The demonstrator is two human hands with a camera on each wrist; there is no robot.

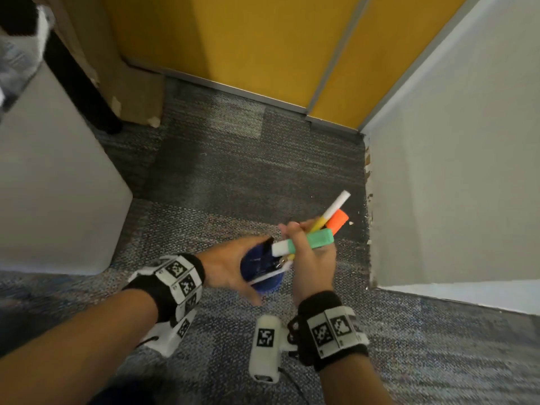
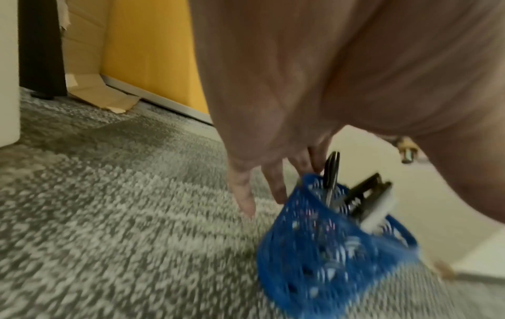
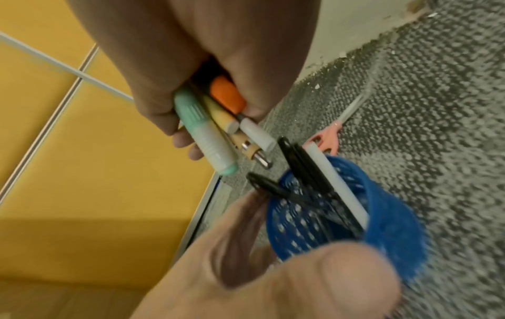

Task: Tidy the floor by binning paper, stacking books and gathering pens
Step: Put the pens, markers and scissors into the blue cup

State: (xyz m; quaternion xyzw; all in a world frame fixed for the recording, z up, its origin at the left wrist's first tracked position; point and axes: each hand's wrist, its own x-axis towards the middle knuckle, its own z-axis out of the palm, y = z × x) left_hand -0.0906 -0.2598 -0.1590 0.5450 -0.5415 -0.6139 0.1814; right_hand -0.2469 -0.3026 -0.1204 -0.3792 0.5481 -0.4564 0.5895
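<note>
My left hand [image 1: 230,267] grips a blue mesh pen cup [image 1: 264,283], tilted just above the grey carpet. The cup [image 2: 327,248] holds black-handled scissors [image 2: 332,172], black pens and a white stick. My right hand [image 1: 311,258] grips a bundle of pens beside the cup's mouth: a green highlighter [image 1: 309,242], an orange marker [image 1: 337,220] and a yellow-and-white pen [image 1: 333,210]. In the right wrist view the bundle's lower ends [image 3: 218,129] point down at the cup [image 3: 382,226], a short way above its rim.
Pink-handled scissors [image 3: 326,138] lie on the carpet past the cup. A white cabinet [image 1: 58,185] stands at left and a white panel [image 1: 453,171] at right. Yellow partitions [image 1: 233,39] close the back, with a cardboard box [image 1: 131,92] and a black leg [image 1: 87,92] at back left.
</note>
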